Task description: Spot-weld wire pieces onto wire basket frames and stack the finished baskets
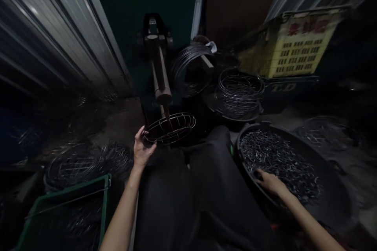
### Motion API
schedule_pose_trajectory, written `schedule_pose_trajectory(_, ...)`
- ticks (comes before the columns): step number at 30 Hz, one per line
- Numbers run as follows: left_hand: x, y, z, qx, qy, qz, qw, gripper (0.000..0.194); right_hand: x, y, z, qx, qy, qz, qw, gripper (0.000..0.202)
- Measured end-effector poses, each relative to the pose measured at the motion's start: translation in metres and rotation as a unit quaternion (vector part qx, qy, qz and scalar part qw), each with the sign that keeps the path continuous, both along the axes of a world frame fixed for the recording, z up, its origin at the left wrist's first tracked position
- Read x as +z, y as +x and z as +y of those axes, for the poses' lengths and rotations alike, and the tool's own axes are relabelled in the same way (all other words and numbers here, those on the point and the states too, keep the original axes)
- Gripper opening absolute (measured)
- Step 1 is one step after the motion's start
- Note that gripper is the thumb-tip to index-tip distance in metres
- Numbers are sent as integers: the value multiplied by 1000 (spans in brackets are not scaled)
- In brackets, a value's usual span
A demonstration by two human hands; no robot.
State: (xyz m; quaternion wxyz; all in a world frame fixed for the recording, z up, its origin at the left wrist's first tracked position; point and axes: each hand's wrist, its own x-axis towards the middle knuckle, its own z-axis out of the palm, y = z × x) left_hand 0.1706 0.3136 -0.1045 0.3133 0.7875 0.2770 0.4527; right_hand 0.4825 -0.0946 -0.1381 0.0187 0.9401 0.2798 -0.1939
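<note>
My left hand (143, 150) grips the near left rim of a round wire frame (176, 130), thumb and fingers closed on its edge. The frame lies level at the lower tip of the machine's arm (160, 74), above my lap. On the right, my right hand (268, 181) is at the near edge of a wide dark basin (335, 200), over a heap of small metal pieces (279, 157). Its fingers are bent down, and the dim light and blur hide whether they hold a piece.
Behind stand wire coils (191, 62), a pan of wire rings (240, 92) and a yellow crate (300, 47). A green crate (107, 200) is at the lower left, near wire pieces (76, 164). A green machine cabinet (120, 19) rises ahead.
</note>
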Motion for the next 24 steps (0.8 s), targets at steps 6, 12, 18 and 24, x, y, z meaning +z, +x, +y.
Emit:
schedule_pose_trajectory(6, -3, -12, -31, -70, -34, 11, 997, 81, -18, -14, -26, -17, 3, 53, 998, 14)
schedule_pose_trajectory(12, 17, -19, -46, -73, -17, 111, 991, 60, -6, -16, -35, 7, 10, -103, 995, 18)
schedule_pose_trajectory(18, 44, -12, -49, -60, 42, 125, 989, 53, 40, -37, 13, -133, 337, -120, 924, 31)
schedule_pose_trajectory(24, 58, -2, -47, -47, 40, 134, 989, 57, 30, -91, 86, -28, 472, 76, 878, 40)
